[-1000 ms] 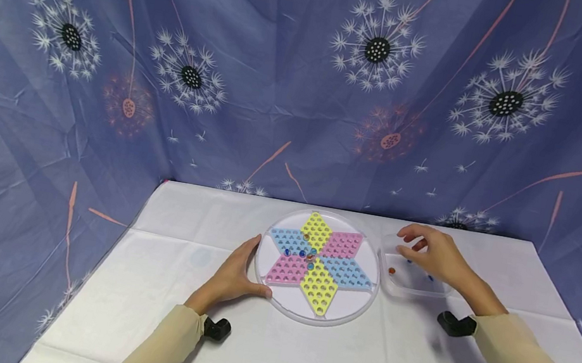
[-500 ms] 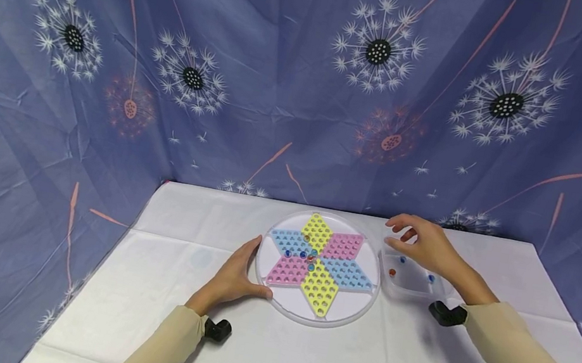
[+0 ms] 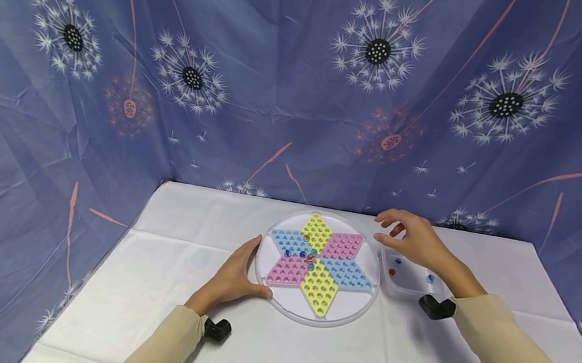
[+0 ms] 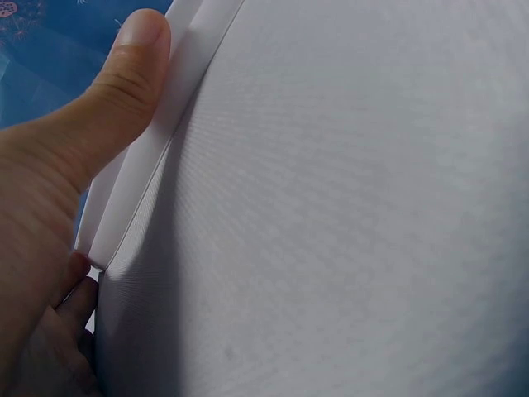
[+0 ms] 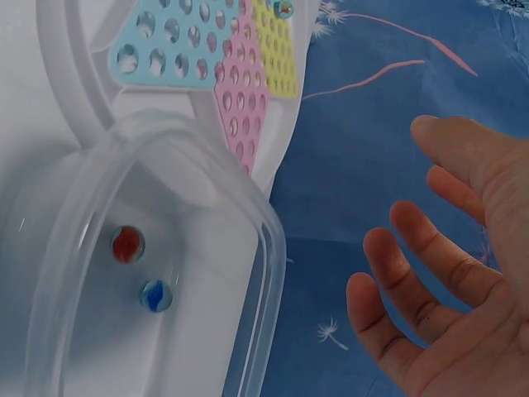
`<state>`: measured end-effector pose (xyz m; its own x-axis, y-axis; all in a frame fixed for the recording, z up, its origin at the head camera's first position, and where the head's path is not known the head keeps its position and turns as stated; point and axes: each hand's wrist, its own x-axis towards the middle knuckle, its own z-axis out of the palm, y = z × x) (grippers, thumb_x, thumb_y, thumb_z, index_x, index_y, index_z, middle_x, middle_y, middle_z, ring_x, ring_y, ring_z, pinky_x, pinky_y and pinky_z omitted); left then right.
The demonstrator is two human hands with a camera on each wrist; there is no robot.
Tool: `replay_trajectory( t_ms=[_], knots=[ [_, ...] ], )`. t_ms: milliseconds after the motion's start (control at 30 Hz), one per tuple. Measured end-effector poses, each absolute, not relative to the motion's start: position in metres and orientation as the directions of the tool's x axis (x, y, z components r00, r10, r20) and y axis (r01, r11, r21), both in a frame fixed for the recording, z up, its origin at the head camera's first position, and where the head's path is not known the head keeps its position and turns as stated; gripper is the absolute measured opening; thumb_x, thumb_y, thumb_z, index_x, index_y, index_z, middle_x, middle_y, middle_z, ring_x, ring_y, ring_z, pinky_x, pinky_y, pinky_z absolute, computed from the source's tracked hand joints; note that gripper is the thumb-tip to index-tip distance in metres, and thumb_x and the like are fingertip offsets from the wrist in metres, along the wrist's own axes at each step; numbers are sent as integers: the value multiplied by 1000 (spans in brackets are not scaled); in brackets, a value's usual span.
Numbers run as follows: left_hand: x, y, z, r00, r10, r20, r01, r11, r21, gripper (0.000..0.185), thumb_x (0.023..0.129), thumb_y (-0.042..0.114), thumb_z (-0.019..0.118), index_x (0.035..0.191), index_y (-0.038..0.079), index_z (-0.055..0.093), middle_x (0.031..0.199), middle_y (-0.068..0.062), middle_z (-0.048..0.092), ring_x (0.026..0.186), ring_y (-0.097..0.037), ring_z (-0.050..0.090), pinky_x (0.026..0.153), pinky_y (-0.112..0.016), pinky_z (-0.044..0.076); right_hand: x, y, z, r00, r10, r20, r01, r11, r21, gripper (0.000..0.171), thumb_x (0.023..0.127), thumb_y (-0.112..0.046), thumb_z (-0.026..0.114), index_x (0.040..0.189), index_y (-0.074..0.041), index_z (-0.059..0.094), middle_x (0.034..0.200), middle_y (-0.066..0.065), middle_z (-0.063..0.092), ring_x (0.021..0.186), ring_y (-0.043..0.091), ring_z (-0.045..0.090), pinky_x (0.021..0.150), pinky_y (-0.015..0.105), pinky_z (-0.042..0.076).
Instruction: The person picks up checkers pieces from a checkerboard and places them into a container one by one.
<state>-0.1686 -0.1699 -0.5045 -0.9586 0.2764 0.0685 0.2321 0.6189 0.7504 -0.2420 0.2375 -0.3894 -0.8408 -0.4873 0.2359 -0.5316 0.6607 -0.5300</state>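
A round clear board [image 3: 340,315] holds a six-pointed star of pink, blue and yellow peg fields [image 3: 318,266]. A few marbles [image 3: 304,253] sit near the star's centre. My left hand [image 3: 239,274] rests against the board's left rim, thumb straight along the rim [image 4: 140,190]. My right hand [image 3: 403,234] hovers with its fingers spread [image 5: 388,248] and holds nothing. It is above the far left corner of a clear plastic tub [image 3: 411,285], close to the board's right edge. Inside the tub lie a red marble [image 5: 127,244] and a blue marble [image 5: 155,295].
A white cloth [image 3: 295,362] covers the table. Blue drapes printed with dandelions [image 3: 285,78] hang behind and along both sides. Another blue marble [image 3: 430,278] lies at the tub's right side. The tub stands just beside the board.
My right hand has moved left and away from me, from over the tub's middle to its far left corner by the board. The left hand has stayed put.
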Motion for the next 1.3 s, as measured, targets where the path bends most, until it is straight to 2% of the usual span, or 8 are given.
replay_trajectory(
  t_ms=[367,667,933,1133,1300],
  knots=[
    [-169,-169,-505,-959,276,62,228,624,747,135,61,43,99,164,6,20,168,-14,25,154,-33,22,126,-48,21,-249,212,-393,-828,-514,224,-541,632,-555,34,92,-18,79,123,-9,70,110,12,71,89,24,67,69,37,58],
    [-168,-168,-504,-959,277,58,226,626,746,135,62,44,99,164,7,20,168,-14,25,155,-33,22,125,-49,21,-253,188,-404,-818,-542,193,-537,599,-595,34,91,-11,79,123,-11,70,112,9,69,91,24,67,77,41,59],
    [-167,-169,-504,-959,279,56,224,619,753,135,62,44,99,164,6,19,168,-14,25,155,-34,21,125,-49,21,-255,168,-417,-798,-577,171,-540,561,-628,32,92,-11,78,123,-7,69,114,19,69,91,26,68,78,42,60],
    [-167,-169,-505,-958,282,62,230,616,754,134,63,44,99,164,6,19,168,-14,25,155,-34,22,125,-50,22,-258,158,-426,-780,-604,165,-550,535,-641,33,92,-14,79,123,-8,70,114,20,70,91,25,69,75,37,61],
    [-168,-169,-505,-958,282,61,231,621,749,135,62,45,99,164,7,20,168,-13,25,154,-33,22,125,-49,22,-259,151,-432,-769,-617,168,-557,517,-650,36,92,-14,79,125,-5,69,114,21,70,91,28,69,78,40,61]
  ],
)
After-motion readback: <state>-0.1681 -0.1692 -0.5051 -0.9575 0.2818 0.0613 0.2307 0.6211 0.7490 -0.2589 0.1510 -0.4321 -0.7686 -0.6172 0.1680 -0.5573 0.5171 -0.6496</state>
